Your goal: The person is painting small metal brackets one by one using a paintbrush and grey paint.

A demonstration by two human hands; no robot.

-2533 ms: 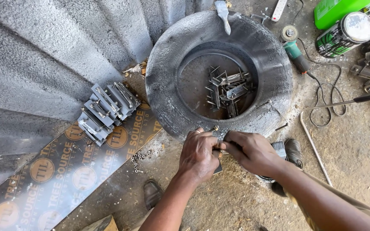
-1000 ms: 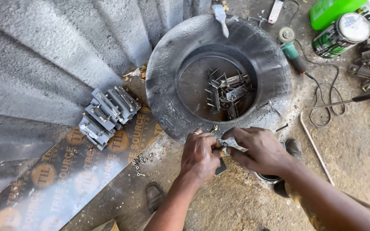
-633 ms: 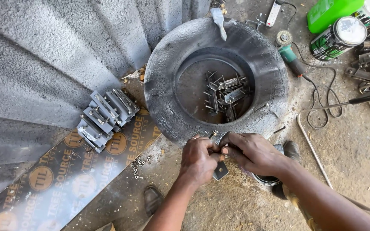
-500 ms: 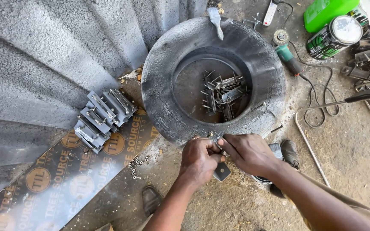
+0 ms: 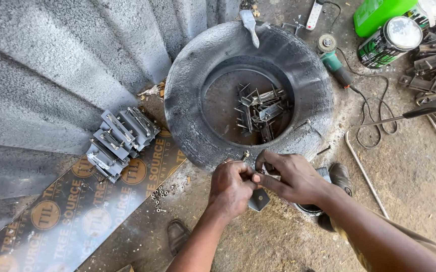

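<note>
Metal part in hand: a small grey bracket (image 5: pixel 259 199) sits between the two hands, just in front of the near rim of the old tyre (image 5: pixel 187 90); its lower plate hangs below the fingers.
Left hand: the left hand (image 5: pixel 232 187) is curled nearly closed, its fingertips pinched on the top of the bracket, where a small bolt (image 5: pixel 245 155) sticks up.
Right hand: the right hand (image 5: pixel 292 177) is half closed, thumb and forefinger meeting the left at the same spot; whether it grips the bracket or only a small fastener on it I cannot tell.
Doing it well: judging by the pinch, this is fine fitting work, so the bracket is best held still with one hand while the other turns or seats the small piece squarely, close over the ground so nothing dropped rolls far.
Count, tyre: one, lying flat, with one heap of metal pieces (image 5: pixel 260 112) in its well; the pieces overlap too much to count.
Count, finished brackets: one stack (image 5: pixel 119 141) on the printed board (image 5: pixel 77 211), roughly eight, touching each other.
Count, small nuts: a scatter (image 5: pixel 160 194) on the board's edge, too small to number.
Count, cans: one round tin (image 5: pixel 389 43) and one green canister (image 5: pixel 379 12), far right.
Count, grinder: one angle grinder (image 5: pixel 333 58) beside the tyre, cable trailing.
</note>
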